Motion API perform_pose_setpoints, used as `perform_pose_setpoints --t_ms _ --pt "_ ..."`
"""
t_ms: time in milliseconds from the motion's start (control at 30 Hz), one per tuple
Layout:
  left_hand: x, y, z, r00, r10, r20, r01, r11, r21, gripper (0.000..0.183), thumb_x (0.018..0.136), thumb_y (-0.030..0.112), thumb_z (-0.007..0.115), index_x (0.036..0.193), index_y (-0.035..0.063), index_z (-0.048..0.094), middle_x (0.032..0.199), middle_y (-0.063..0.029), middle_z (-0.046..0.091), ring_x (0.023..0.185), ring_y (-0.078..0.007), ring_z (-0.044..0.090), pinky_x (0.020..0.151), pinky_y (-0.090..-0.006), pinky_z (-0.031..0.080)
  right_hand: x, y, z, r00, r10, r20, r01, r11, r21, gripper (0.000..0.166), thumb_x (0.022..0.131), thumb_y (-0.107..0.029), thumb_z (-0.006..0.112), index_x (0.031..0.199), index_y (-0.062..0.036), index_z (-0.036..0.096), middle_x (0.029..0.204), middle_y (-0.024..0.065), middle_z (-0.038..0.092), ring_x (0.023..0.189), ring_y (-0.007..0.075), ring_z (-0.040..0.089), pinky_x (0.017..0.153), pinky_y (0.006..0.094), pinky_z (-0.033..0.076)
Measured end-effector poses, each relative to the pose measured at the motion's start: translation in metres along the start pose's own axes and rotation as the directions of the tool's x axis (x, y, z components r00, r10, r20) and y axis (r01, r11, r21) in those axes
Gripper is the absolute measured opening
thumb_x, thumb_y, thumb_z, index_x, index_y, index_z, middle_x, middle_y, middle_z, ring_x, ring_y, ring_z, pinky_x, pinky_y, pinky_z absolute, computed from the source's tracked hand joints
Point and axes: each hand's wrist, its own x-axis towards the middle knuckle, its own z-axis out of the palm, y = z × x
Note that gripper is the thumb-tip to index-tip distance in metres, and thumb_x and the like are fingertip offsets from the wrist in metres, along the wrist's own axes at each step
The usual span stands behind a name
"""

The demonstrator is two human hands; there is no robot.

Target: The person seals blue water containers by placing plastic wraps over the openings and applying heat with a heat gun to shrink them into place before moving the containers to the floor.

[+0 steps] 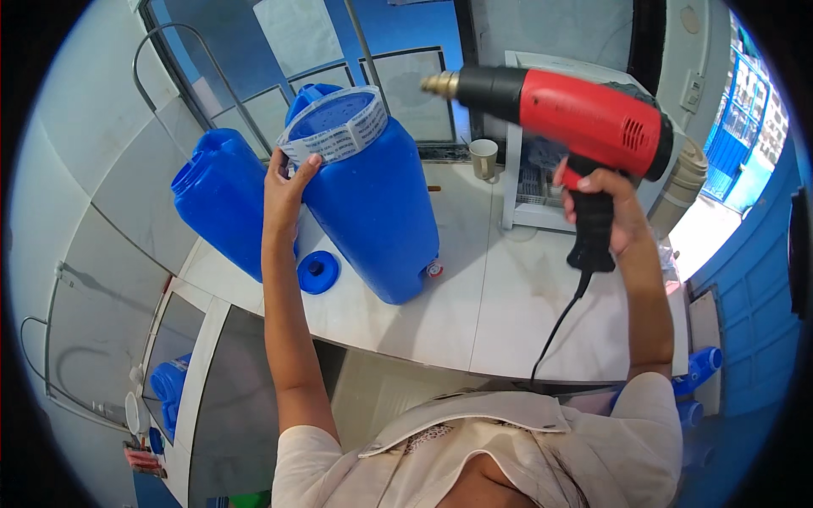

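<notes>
My right hand (pixel 613 209) grips the black handle of a red and black heat gun (pixel 591 120), raised over the counter with its brass-coloured nozzle pointing left. Its black cord hangs down past the counter edge. A tall blue plastic water container (pixel 381 209) stands on the counter, and a printed clear plastic seal band (pixel 343 141) sits loosely around its cap. My left hand (pixel 293 181) pinches the near left side of this band between thumb and fingers. Near the container's base a small red and white spout piece (pixel 434 270) shows.
Left of it stands an uncapped blue container (pixel 222 197) with a thin tube at its mouth. A blue cap (pixel 319 272) lies on the tiled counter (pixel 540 317). Behind are a mug (pixel 484 159) and a white-framed cabinet (pixel 513 184). Blue containers (pixel 170 387) sit lower left.
</notes>
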Motion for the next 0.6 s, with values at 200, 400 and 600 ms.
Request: perform_pose_setpoints --t_ms 200,400,600 --pt "0.003 0.000 -0.002 1.000 0.011 -0.020 -0.011 1.000 -0.005 0.075 0.066 0.040 0.075 0.123 0.0003 0.047 0.114 -0.0186 0.055 0.109 -0.0284 0.051 0.096 -0.0376 0.036 -0.006 0.018 0.014 0.993 0.111 0.026 -0.113 0.986 0.123 0.032 0.067 -0.010 0.058 0.095 0.0042 0.051 0.081 0.0129 0.056 0.053 0.0154 0.056 0.047 0.0268 0.049" --pt "0.001 -0.001 0.001 0.999 0.035 -0.012 -0.036 0.997 -0.064 0.077 0.066 0.039 0.075 0.125 0.0005 0.045 0.116 -0.0190 0.054 0.112 -0.0298 0.049 0.098 -0.0382 0.034 -0.001 0.003 0.021 0.992 0.118 0.043 -0.123 0.980 0.158 0.030 0.069 -0.010 0.059 0.095 0.0042 0.052 0.080 0.0126 0.058 0.053 0.0141 0.056 0.047 0.0262 0.050" --pt "-0.002 0.001 0.002 1.000 0.010 -0.016 -0.011 0.996 -0.090 0.077 0.066 0.039 0.074 0.125 0.0006 0.043 0.114 -0.0209 0.054 0.111 -0.0298 0.050 0.098 -0.0382 0.035 0.013 -0.025 0.029 0.990 0.139 0.039 -0.142 0.986 0.087 0.027 0.070 -0.010 0.060 0.092 0.0045 0.053 0.078 0.0117 0.058 0.053 0.0131 0.056 0.046 0.0257 0.050"
